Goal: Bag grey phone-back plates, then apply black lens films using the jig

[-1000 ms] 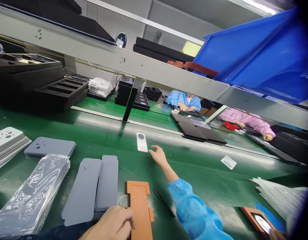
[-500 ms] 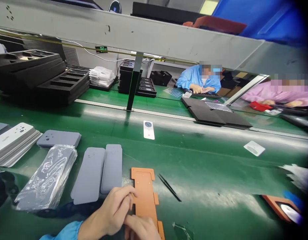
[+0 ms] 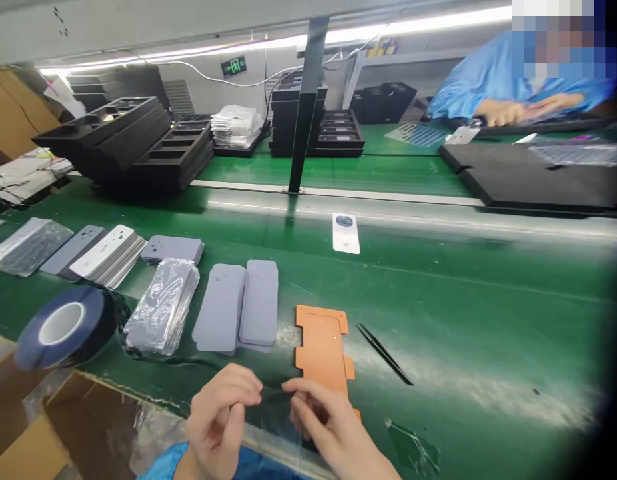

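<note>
In the head view, a thin clear film (image 3: 275,408) is held between the left hand (image 3: 221,420) and the right hand (image 3: 333,430), low over the near edge of the green belt (image 3: 463,313). The film is pinched by the fingertips of both hands, thumb against first finger, with one end in each hand. Just behind it, an orange plate (image 3: 322,341) is laid flat on the belt. Black tweezers (image 3: 384,345) are seen beside the plate on the right, and grey sheets (image 3: 238,307) on the left. Further left, a wrapped pack (image 3: 163,307) and a roll of tape (image 3: 63,327) can be seen. The film looks very thin and floppy, so it is best held only by its edges. It should be kept flat and gently stretched, not bent. Soft pinches should be used so that no marks are left, and the middle should not be touched. A co-worker's hands (image 3: 498,112) are seen far off across the belt.
</note>
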